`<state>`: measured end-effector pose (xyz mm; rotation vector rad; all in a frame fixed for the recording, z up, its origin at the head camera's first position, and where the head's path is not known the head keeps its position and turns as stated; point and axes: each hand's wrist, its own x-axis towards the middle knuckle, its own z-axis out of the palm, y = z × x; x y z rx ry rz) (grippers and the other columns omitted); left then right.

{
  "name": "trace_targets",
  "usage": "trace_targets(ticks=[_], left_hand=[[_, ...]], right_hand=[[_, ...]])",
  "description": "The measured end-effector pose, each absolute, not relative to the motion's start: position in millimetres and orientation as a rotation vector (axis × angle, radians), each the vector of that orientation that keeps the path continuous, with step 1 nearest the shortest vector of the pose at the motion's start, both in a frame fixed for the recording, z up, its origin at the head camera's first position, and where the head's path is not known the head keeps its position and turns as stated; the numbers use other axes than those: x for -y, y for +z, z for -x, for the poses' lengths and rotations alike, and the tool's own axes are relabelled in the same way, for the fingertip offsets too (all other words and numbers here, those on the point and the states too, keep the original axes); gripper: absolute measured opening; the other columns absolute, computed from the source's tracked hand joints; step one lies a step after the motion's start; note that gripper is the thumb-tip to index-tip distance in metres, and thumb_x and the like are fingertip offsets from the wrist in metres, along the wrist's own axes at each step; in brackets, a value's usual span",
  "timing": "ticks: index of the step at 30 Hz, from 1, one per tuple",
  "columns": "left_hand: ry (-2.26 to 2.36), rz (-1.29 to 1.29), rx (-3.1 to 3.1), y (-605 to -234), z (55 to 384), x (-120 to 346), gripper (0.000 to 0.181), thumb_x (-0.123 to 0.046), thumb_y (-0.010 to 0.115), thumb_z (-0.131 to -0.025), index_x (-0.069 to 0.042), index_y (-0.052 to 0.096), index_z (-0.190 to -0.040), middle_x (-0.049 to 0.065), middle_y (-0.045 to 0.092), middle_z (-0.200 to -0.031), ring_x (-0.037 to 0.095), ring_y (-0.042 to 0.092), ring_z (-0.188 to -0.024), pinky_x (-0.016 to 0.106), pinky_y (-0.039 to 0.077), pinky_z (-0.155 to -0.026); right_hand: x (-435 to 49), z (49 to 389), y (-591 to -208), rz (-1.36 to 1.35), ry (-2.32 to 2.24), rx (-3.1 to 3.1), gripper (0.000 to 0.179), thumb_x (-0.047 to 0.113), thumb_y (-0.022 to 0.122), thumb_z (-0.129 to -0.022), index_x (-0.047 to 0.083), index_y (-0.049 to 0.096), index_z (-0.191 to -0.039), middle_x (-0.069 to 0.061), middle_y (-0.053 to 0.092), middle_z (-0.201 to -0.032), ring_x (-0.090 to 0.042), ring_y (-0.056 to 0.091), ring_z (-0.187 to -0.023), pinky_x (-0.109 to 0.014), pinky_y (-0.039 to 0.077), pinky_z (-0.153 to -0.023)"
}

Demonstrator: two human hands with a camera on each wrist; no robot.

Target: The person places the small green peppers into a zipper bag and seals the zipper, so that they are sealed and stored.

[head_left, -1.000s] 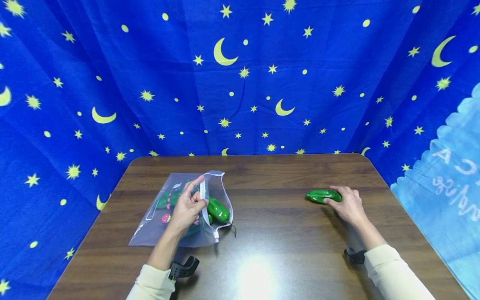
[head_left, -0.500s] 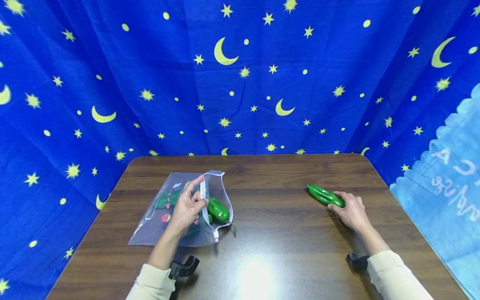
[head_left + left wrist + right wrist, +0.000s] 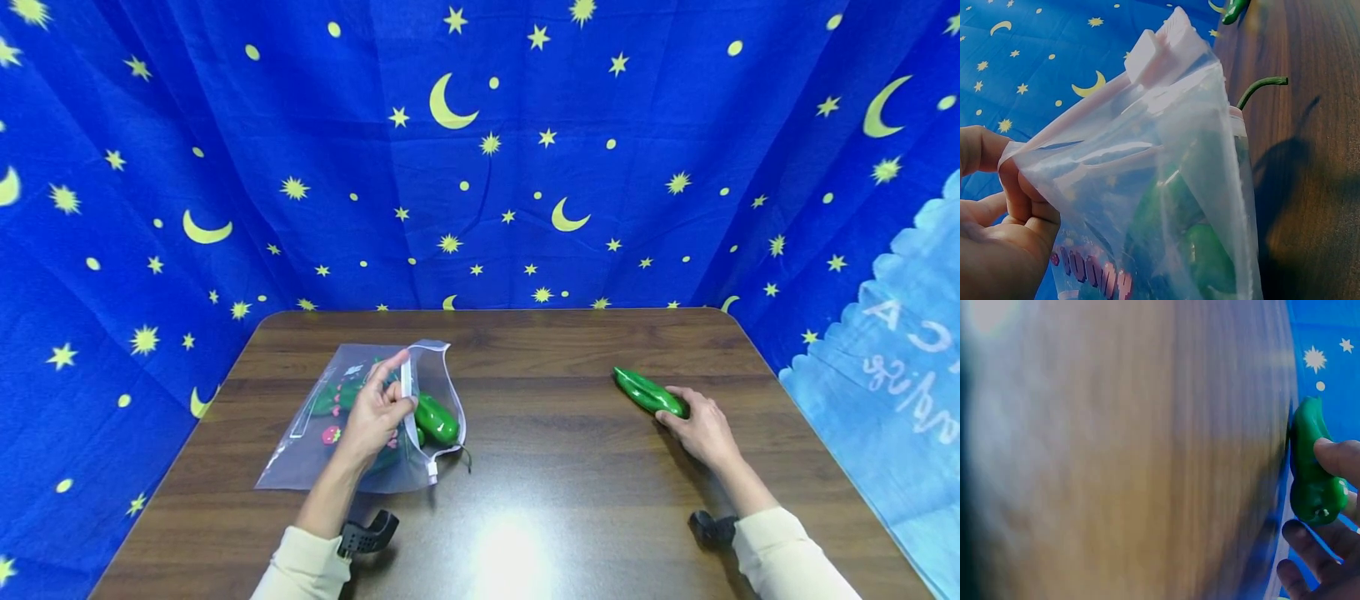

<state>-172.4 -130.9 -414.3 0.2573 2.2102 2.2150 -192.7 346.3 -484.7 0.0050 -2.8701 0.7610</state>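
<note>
At left in the head view, my left hand [image 3: 367, 425] pinches the mouth edge of a clear zip bag [image 3: 288, 471]. The left wrist view shows thumb and fingers on that edge, near the white slider [image 3: 1143, 57]. Inside the bag are green peppers; one glossy green pepper [image 3: 437, 419] lies at the mouth, its thin stem [image 3: 1263, 85] poking out. On the right, my right hand [image 3: 703, 427] grips the near end of a long green pepper [image 3: 641, 390] between thumb and fingers. In the right wrist view this pepper [image 3: 1307, 444] shows its blunt end by the fingers.
A brown wooden table [image 3: 540, 367] lies under both hands, with a bright glare [image 3: 513, 558] near its front. Behind hangs a blue curtain [image 3: 525, 167] with stars and moons. A light blue cloth [image 3: 900, 367] hangs at the right.
The long pepper has turned in my right hand, from lying across to pointing away and left. My right hand has shifted slightly right and nearer. The left hand and bag stay put.
</note>
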Motion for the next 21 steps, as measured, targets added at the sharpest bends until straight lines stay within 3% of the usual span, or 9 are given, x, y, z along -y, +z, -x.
trace_targets(ticks=[6,21], left_hand=[[2.212,-0.262,-2.222,-415,173,131,0.071,0.012,0.052,-0.081,-0.008,0.03,-0.146,-0.006,0.043,-0.064,0.003,0.036,-0.041,0.026,0.029,-0.028],[2.191,-0.251,-2.219,-414,173,132,0.072,0.01,0.053,-0.082,-0.011,0.03,-0.147,-0.005,0.043,-0.064,0.005,0.036,-0.04,0.028,0.03,-0.028]], right_hand=[[-334,187,-480,-0.04,0.849,2.861,0.05,0.025,0.064,-0.088,0.003,0.051,-0.131,-0.029,0.053,-0.125,-0.046,0.052,-0.111,-0.057,0.043,-0.087],[-288,174,-475,-0.262,0.995,2.801,0.047,0.022,0.069,-0.085,0.006,0.056,-0.128,-0.019,0.061,-0.12,-0.035,0.059,-0.106,-0.051,0.05,-0.086]])
